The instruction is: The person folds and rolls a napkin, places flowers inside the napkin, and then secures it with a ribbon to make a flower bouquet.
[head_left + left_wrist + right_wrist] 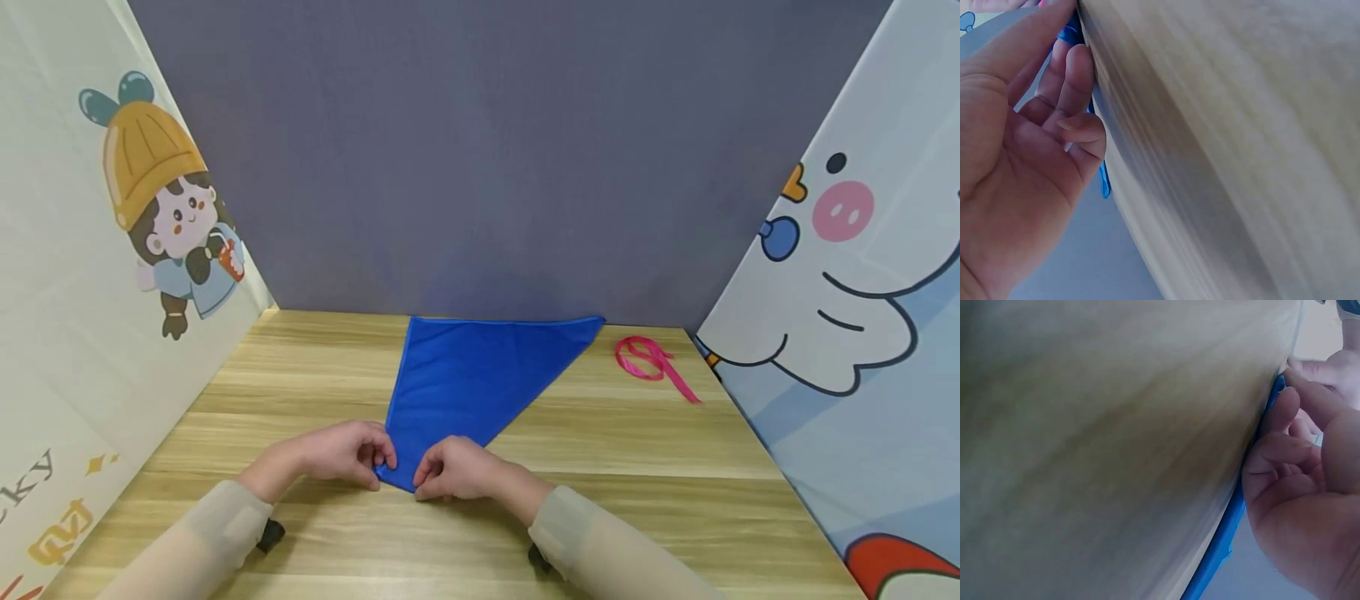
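Observation:
A blue cloth [480,375] lies flat on the wooden table, its far edge by the grey back wall. It narrows toward me to a short, straight near edge, and its right side runs on a slant. At the left end of that near edge, my left hand [350,452] pinches the cloth between thumb and fingers. My right hand [461,469] pinches the other end, thumb low and fingers curled. In the left wrist view, a bit of blue cloth [1071,32] shows by the fingertips. The right wrist view shows the cloth's edge [1225,534] along the tabletop beneath the right hand.
A loosely looped pink ribbon [648,358] lies on the table [637,533] at the far right. Grey cloth forms the back wall [487,158]. Printed panels stand at the sides, a cartoon girl [183,217] on the left and a white cartoon bird [847,292] on the right.

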A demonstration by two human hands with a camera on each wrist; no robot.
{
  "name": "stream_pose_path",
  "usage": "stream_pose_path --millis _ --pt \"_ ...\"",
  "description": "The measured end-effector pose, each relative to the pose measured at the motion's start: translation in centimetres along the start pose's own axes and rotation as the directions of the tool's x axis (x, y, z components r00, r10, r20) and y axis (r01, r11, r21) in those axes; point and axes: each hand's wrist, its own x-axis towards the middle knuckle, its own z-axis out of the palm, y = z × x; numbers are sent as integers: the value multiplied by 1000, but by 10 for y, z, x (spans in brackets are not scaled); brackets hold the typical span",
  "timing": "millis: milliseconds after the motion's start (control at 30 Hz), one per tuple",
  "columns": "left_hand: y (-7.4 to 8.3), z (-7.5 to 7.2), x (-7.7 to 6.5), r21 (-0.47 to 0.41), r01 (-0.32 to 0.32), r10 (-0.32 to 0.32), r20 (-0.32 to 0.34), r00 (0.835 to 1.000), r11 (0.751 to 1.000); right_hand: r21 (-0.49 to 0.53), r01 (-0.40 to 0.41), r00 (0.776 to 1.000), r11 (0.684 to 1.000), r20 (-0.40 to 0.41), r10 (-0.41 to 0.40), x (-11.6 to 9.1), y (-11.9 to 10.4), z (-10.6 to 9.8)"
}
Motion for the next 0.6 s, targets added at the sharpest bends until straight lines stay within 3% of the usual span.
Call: stream_pose_path --millis 233,600 --pt "-3 -3 3 8 -9 9 11 1000 1000 -32 11 1000 999 -1 -11 0 1 1" --pt "-4 -4 16 74 15 -11 -53 999 997 -63 11 999 998 -30 -13 -3 0 2"
